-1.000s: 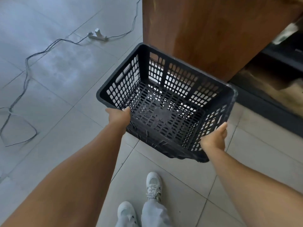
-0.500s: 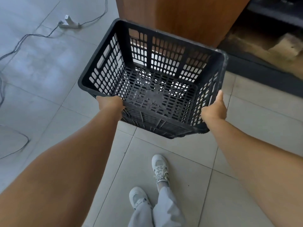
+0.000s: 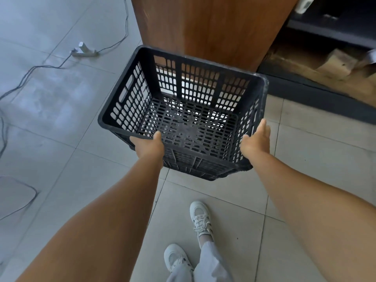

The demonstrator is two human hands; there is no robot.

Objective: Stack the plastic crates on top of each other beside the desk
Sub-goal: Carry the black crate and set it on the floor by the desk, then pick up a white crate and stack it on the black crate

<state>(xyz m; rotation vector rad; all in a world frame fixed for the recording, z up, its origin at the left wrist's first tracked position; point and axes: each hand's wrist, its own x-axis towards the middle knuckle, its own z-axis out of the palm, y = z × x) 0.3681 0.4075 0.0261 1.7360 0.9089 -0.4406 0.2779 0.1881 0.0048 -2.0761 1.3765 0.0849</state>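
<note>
A black perforated plastic crate (image 3: 142, 94) is held above the tiled floor, empty and tilted slightly toward me. My left hand (image 3: 149, 146) grips its near rim at the left corner, thumb over the edge. My right hand (image 3: 255, 142) clasps the near right corner, fingers along the outside wall. The crate's far side hangs just in front of the brown wooden desk panel (image 3: 207, 27). No other crate is in view.
A white power strip (image 3: 83, 51) and its dark cables (image 3: 30, 70) lie on the floor at the left. A dark shelf base (image 3: 317, 94) with cardboard (image 3: 335, 64) sits to the right of the desk. My white shoes (image 3: 200, 217) stand below the crate.
The crate, carried in both hands, has come nearer the desk panel and now sits lower and further from me. My grip has not changed.
</note>
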